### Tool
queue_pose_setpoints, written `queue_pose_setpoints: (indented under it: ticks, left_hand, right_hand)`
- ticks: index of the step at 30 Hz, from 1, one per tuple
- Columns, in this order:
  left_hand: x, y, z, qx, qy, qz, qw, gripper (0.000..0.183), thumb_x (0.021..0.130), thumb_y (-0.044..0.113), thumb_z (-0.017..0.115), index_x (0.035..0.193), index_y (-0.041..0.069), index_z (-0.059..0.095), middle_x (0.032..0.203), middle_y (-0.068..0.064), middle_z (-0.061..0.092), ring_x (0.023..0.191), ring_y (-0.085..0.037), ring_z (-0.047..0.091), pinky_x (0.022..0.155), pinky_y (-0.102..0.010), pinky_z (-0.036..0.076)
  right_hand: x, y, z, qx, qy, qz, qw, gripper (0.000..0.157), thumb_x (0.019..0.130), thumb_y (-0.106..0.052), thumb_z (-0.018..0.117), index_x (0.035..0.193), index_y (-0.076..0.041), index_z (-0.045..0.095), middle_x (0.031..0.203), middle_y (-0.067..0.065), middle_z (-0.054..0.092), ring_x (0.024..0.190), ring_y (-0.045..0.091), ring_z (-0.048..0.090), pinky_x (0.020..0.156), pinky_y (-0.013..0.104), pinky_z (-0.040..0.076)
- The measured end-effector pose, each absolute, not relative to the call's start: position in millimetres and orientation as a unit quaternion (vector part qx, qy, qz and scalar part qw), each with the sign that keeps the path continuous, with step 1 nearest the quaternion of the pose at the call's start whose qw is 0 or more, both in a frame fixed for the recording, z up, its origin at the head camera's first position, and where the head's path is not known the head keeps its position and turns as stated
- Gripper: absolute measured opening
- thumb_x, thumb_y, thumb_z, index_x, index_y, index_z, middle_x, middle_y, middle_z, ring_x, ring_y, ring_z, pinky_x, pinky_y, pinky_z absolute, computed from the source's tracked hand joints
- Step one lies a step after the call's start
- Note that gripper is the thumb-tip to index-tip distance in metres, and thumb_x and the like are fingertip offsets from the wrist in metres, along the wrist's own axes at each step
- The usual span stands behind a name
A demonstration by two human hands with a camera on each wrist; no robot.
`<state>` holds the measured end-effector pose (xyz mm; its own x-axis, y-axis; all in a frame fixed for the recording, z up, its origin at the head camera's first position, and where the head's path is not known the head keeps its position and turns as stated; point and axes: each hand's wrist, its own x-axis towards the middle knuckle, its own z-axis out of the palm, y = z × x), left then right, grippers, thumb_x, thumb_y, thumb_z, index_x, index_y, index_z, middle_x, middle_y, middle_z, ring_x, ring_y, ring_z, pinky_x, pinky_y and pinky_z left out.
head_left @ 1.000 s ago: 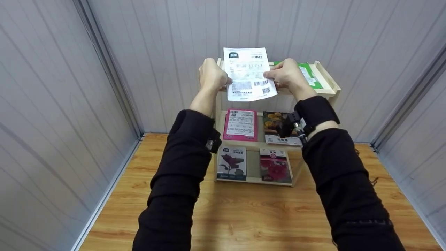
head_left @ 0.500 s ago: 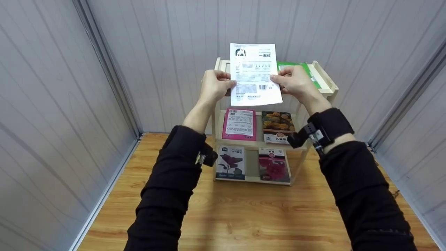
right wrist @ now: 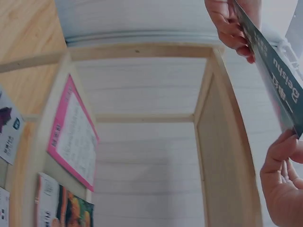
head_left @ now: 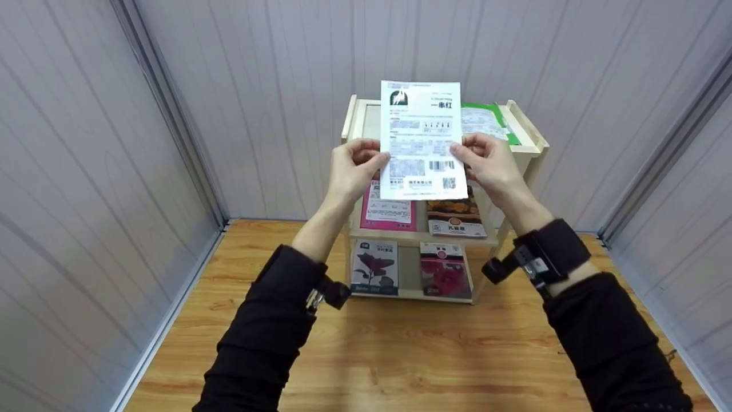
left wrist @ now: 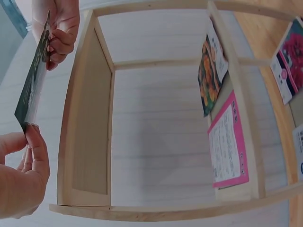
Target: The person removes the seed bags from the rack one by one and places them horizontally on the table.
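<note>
A seed packet (head_left: 423,134) is held up in front of a small wooden rack (head_left: 366,233), its white printed back with barcode and QR code facing the head camera. My left hand (head_left: 354,177) pinches its left edge between thumb and fingers. At the right edge, my right hand (head_left: 493,167) grips it the same way. The wrist views show the packet nearly edge-on, beside the rack's top tier; its dark green front bears light lettering (right wrist: 284,85) in the right wrist view. In the head view the packet overlaps part of the top and middle tiers.
On the rack's top tier lies a green packet (head_left: 485,121). The middle tier bears a pink-edged packet (head_left: 390,213) and one with orange flowers (head_left: 457,217). Below stand two more flower packets, one grey-white (head_left: 374,269), one red-pink (head_left: 446,273). Pale panelled walls surround the wooden floor (head_left: 400,355).
Both hands have drawn the packet lower and nearer the head camera, slightly rightward. It now appears larger and straighter, covering part of the middle-tier packets.
</note>
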<state>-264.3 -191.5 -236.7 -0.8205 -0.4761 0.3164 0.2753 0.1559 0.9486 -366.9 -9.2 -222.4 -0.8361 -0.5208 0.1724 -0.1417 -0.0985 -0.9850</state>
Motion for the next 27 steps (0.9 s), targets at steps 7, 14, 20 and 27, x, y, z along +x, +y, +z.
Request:
queue_pose_setpoints:
  ticks: [7,14,20,27]
  left_hand:
    - [-258.2,-182.9,-254.7,0.032,-0.673,-0.683,0.281,0.019,0.079,-0.004,0.061,0.098,-0.005,0.059,0.077,-0.01,0.059,0.064,-0.015,0.054,0.058,-0.026,0.051]
    - [-253.2,-177.5,-274.7,0.014,-0.663,-0.696,0.277,0.019,0.079,-0.005,0.06,0.098,-0.006,0.059,0.079,-0.012,0.06,0.066,-0.017,0.056,0.06,-0.028,0.052]
    - [-247.8,-170.9,-291.0,-0.006,-0.666,-0.694,0.275,0.02,0.077,-0.007,0.06,0.097,-0.008,0.058,0.078,-0.013,0.061,0.065,-0.017,0.057,0.063,-0.03,0.052]
    - [-240.7,-167.0,-315.7,-0.008,-0.666,-0.697,0.267,0.021,0.077,-0.008,0.06,0.098,-0.01,0.057,0.078,-0.013,0.062,0.062,-0.015,0.058,0.06,-0.03,0.053]
  right_hand:
    - [-360.9,2.3,-245.6,-0.257,0.62,-0.731,0.123,0.016,0.085,-0.005,0.057,0.098,0.005,0.055,0.091,0.014,0.062,0.079,0.022,0.062,0.068,0.027,0.052]
    - [-355.5,11.6,-269.6,-0.306,0.606,-0.73,0.074,0.01,0.084,-0.006,0.058,0.091,0.002,0.057,0.084,0.011,0.062,0.072,0.018,0.061,0.063,0.026,0.053]
    - [-349.4,19.9,-289.6,-0.308,0.605,-0.733,0.044,0.01,0.084,-0.003,0.058,0.091,0.003,0.057,0.082,0.011,0.062,0.072,0.019,0.061,0.065,0.031,0.053]
    - [-340.2,23.8,-312.4,-0.278,0.607,-0.744,0.033,0.006,0.084,0.003,0.055,0.09,0.004,0.058,0.078,0.009,0.062,0.068,0.017,0.06,0.064,0.032,0.053]
